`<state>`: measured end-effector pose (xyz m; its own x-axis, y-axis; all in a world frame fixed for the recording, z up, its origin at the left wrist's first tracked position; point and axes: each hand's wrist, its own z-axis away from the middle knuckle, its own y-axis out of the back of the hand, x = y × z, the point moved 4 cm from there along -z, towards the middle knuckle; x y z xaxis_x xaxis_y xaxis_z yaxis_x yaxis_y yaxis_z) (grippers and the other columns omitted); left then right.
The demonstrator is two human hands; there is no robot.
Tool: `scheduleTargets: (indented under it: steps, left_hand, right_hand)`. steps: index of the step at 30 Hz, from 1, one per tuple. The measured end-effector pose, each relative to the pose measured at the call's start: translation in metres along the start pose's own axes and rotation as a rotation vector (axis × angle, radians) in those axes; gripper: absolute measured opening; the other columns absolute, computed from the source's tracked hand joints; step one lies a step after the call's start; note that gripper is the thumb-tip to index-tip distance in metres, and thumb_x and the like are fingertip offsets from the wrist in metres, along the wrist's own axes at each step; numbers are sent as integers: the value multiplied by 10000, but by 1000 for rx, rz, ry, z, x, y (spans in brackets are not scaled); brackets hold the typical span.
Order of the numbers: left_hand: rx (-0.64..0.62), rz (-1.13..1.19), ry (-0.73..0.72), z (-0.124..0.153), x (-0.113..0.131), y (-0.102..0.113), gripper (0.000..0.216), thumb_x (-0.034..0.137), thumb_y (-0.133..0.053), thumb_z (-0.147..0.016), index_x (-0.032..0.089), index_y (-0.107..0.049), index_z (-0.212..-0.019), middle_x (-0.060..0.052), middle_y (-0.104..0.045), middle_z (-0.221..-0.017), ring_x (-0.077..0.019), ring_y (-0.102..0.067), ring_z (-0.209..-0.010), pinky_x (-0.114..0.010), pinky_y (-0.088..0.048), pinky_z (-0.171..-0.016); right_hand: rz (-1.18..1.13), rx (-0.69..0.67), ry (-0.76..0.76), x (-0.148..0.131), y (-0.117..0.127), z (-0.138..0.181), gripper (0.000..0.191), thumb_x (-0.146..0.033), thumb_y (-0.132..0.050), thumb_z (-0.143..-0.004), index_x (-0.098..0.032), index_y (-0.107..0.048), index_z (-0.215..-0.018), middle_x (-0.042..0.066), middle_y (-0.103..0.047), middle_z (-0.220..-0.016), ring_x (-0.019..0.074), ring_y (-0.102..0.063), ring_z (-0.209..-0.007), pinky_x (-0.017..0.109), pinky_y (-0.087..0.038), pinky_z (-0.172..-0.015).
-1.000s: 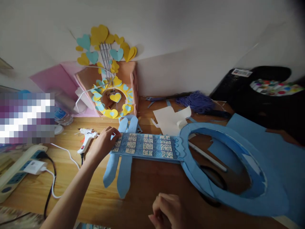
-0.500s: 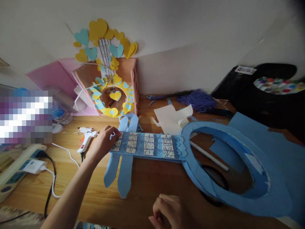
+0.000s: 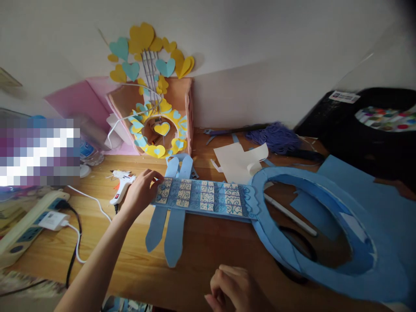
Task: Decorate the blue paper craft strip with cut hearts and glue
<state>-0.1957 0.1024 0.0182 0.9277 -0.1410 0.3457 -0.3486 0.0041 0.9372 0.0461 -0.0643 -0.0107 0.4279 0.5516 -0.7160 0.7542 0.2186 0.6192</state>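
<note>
A blue craft guitar (image 3: 197,212) lies across the table, its neck to the left and its hollow oval body (image 3: 271,249) to the right. White panels (image 3: 207,195) with dark curly patterns alternate with blue ones along the neck. Two pairs of blue strips (image 3: 174,240) stick out near the neck's left end. There my left hand (image 3: 143,190) grips the end, fingers curled at its upper corner; the thumb is mostly hidden. My right hand (image 3: 232,288) hovers by the table's front, fingers folded, with nothing visible in them.
A white glue gun (image 3: 122,186) lies left of my left hand, near a power strip (image 3: 29,234). Behind stand an open box (image 3: 191,112) and a heart-covered wreath (image 3: 147,149). Cream paper (image 3: 230,162), purple yarn (image 3: 273,136) and blue sheets (image 3: 346,169) lie behind the guitar.
The view has shifted slightly, so things sit a little farther right. My left hand has eased leftward on the neck's end, uncovering more of the first patterned panel. My right hand stays folded.
</note>
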Motion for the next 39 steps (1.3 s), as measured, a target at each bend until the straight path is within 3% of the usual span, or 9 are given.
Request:
scheduleTargets:
  steps: [6,10,13,21,25,28,31,36,39]
  left_hand:
    - [111,74,32,13,-13,4,189,304,-446,-883,203,-600,-926,-42,-604,-927,-178,-604,-790,-299,-459,-697]
    - [235,65,107,49,-12,18,238,372,-427,-900,216,-605,-919,-31,-617,-918,-161,-594,-728,-285,-450,-683]
    - [221,88,167,82,-11,20,275,433,-436,-894,229,-619,-897,-17,-624,-857,-158,-577,-685,-267,-433,-637]
    - [126,368,475,153,-33,-23,332,495,-465,-856,211,-637,-842,-33,-677,-835,-198,-617,-771,-283,-436,-706]
    - [18,674,504,159,-13,-46,404,522,-416,-877,188,-601,-746,-29,-627,-734,-187,-583,-724,-263,-427,-668]
    - [43,825,485,154,7,-49,414,533,-433,-862,184,-528,-661,-6,-540,-639,-163,-520,-636,-248,-400,-601]
    - [67,894,454,149,20,-52,398,516,-436,-866,187,-495,-651,8,-496,-613,-148,-490,-608,-239,-379,-579]
    - [28,750,426,147,17,-56,380,472,-369,-914,194,-515,-700,-9,-536,-662,-164,-516,-640,-261,-395,-610]
    - [147,425,441,140,-8,-40,334,413,-362,-927,167,-586,-904,-79,-620,-872,-218,-574,-822,-315,-430,-760]
  right_hand:
    - [4,49,15,2,-7,4,266,-335,-431,-926,-211,-409,-692,-66,-507,-495,56,-493,-430,169,-350,-489]
    - [-14,103,49,7,-17,10,298,-365,-392,-951,-212,-395,-696,-69,-462,-487,60,-451,-422,182,-328,-480]
    - [5,73,67,7,-19,7,317,-374,-369,-965,-210,-400,-696,-61,-486,-497,61,-473,-432,183,-329,-479]
    - [52,-84,123,-3,-29,-1,412,-390,-282,-992,-201,-455,-670,-28,-550,-507,70,-526,-437,185,-347,-466]
    - [-21,-193,43,2,-47,5,400,-400,-289,-980,-206,-516,-714,-16,-613,-575,104,-591,-503,206,-375,-487]
    - [-55,-327,-139,8,-58,7,226,-289,-369,-948,-222,-582,-919,0,-706,-818,142,-682,-731,215,-457,-639]
    - [-25,-374,-206,9,-64,7,234,-235,-384,-922,-216,-584,-1041,26,-718,-949,179,-693,-845,255,-485,-730]
    - [18,-389,-187,9,-69,6,221,-238,-391,-913,-230,-593,-1001,16,-711,-867,190,-688,-770,269,-481,-667]
    - [20,-417,-154,7,-68,5,186,-214,-404,-911,-245,-582,-953,-16,-699,-832,162,-676,-744,239,-467,-650]
